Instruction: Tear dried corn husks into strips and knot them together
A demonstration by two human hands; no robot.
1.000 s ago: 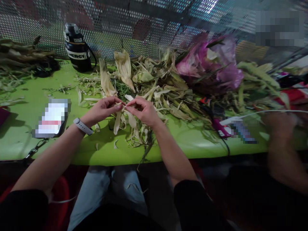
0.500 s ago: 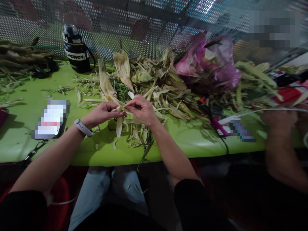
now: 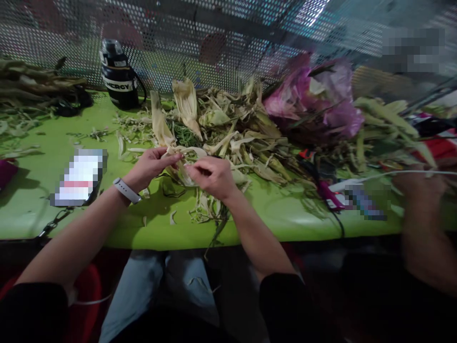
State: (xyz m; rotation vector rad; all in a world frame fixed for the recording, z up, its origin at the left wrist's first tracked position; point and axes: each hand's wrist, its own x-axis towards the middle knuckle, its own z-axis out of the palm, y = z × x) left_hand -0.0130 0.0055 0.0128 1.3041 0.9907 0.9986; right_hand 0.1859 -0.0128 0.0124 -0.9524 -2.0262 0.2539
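My left hand (image 3: 153, 166), with a pale watch strap (image 3: 126, 190) on its wrist, pinches a pale corn husk (image 3: 193, 151) between thumb and fingers. Just to the right, my right hand (image 3: 214, 176) is curled, its thumb and forefinger pressed together at a thin whitish strip of the husk; the fingers are partly blurred. Dry upright husks (image 3: 186, 107) and a little heap of green shreds (image 3: 186, 136) lie beyond my hands. Torn husk scraps (image 3: 207, 207) are scattered below my right hand.
A black bottle (image 3: 119, 85) and a phone (image 3: 80, 176) stand and lie leftward on the green tabletop (image 3: 143, 233). Behind rises a perforated metal screen (image 3: 160, 33). Rightward are a pink plastic bag (image 3: 314, 100), a white cable (image 3: 392, 172) and another person's hand (image 3: 417, 183).
My right hand has drawn away from my left, slightly right and down, with its fingers more curled. My left hand keeps its pinch. The whole view has shifted a little.
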